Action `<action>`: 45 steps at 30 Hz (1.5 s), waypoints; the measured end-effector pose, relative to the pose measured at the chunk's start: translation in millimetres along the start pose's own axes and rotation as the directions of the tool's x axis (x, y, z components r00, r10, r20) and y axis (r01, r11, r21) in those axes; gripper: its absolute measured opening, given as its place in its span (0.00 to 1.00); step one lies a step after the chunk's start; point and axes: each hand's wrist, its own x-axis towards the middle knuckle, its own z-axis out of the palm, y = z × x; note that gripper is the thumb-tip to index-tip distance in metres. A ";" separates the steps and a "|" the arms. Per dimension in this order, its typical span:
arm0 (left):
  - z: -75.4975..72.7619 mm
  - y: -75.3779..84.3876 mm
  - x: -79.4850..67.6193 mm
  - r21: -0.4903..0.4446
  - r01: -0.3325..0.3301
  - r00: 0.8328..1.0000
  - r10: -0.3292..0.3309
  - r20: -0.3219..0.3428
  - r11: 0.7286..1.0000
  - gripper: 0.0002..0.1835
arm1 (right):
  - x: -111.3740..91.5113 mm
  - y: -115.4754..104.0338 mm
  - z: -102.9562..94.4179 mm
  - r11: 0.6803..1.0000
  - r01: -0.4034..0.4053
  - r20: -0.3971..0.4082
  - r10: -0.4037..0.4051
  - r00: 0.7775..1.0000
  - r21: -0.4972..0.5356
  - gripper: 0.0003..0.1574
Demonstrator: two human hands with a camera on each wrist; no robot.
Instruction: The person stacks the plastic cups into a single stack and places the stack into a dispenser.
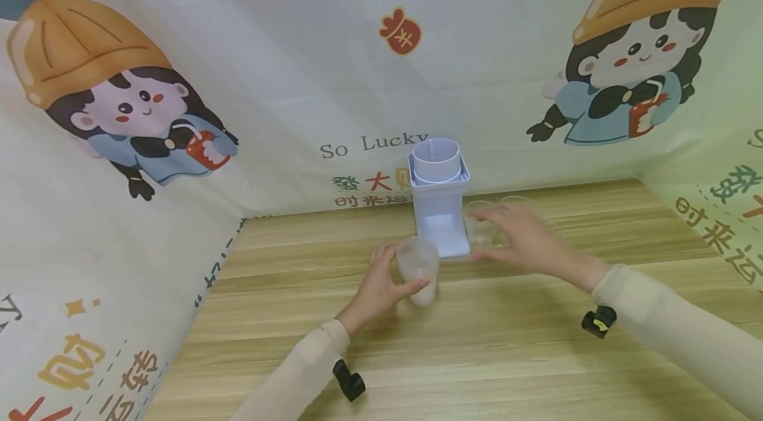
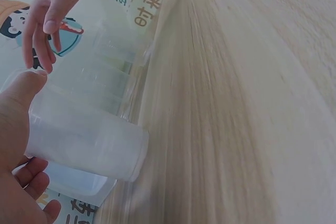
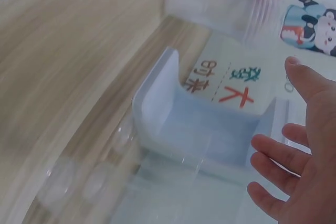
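Before stand (image 1: pixel 438 202), cup (image 1: pixel 420 269): long axis roughly vertical, mouth up.

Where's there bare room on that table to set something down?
The pale wooden table is bare in front, between the two cream sleeves, and on the left, between the left hand and the printed white cloth. It's crowded around the pale lavender plastic stand: stacked translucent plastic cups before it, clear cups and the right hand to its right.

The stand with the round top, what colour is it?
The stand is a pale bluish white, which shows best in the head view.
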 end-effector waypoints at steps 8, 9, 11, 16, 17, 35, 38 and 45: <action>-2.2 1.0 -0.5 -0.012 0.011 1.000 -0.011 -0.003 1.000 0.41 | -11.2 20.5 -10.6 0.994 -0.106 0.025 0.106 0.994 -0.010 0.49; -2.7 1.2 -0.6 -0.015 0.008 1.000 -0.008 -0.004 1.000 0.41 | -12.6 22.8 -11.6 0.993 -0.115 0.023 0.115 0.993 -0.007 0.49; -3.6 1.4 -0.4 -0.024 -0.005 1.000 0.005 -0.009 1.000 0.41 | -15.9 27.1 -13.9 0.990 -0.138 0.029 0.138 0.990 -0.002 0.49; -5.3 1.3 0.3 -0.050 -0.026 1.000 0.025 -0.011 0.998 0.40 | -24.9 38.4 -19.5 0.982 -0.186 0.037 0.187 0.982 -0.020 0.50; -5.5 1.3 0.3 -0.050 -0.028 1.000 0.028 -0.012 0.998 0.39 | -26.7 40.4 -20.7 0.981 -0.193 0.038 0.193 0.980 -0.025 0.50; -4.6 2.5 -0.3 -0.046 -0.024 0.999 0.022 -0.027 0.999 0.37 | -44.9 59.9 -29.5 0.961 -0.245 0.092 0.258 0.962 -0.128 0.52; -4.7 1.9 0.1 -0.039 -0.024 0.999 0.023 -0.024 0.999 0.37 | -45.9 59.4 -30.7 0.956 -0.263 0.114 0.278 0.954 -0.132 0.54; -5.8 1.2 0.5 -0.030 -0.009 1.000 0.008 -0.020 1.000 0.38 | -47.1 57.5 -32.0 0.942 -0.304 0.149 0.323 0.934 -0.139 0.54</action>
